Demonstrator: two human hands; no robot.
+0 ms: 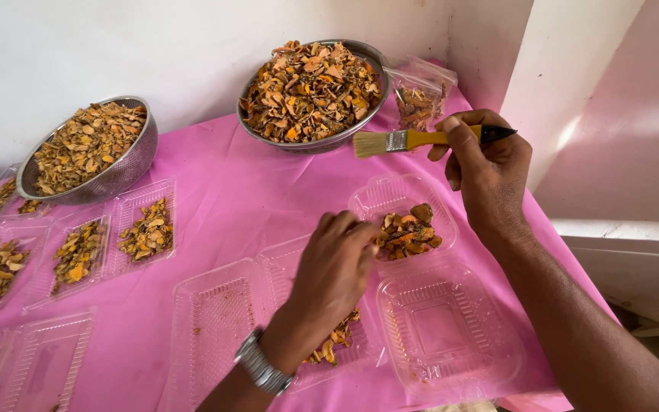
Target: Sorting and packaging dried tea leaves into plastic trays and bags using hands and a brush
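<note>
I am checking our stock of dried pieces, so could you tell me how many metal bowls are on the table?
2. One metal bowl stands at the far left beside the wall; the other metal bowl stands at the far centre, beyond the brush in the right hand. None seems hidden.

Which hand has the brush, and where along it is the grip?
The right hand holds the paintbrush by its yellow handle, behind the metal ferrule. The left hand touches dried pieces in a clear tray.

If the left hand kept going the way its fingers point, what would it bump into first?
Most likely the heap of dried orange-brown pieces in the clear plastic tray. The left hand points right at it, fingertips already at its edge, though contact is hard to judge.
</note>
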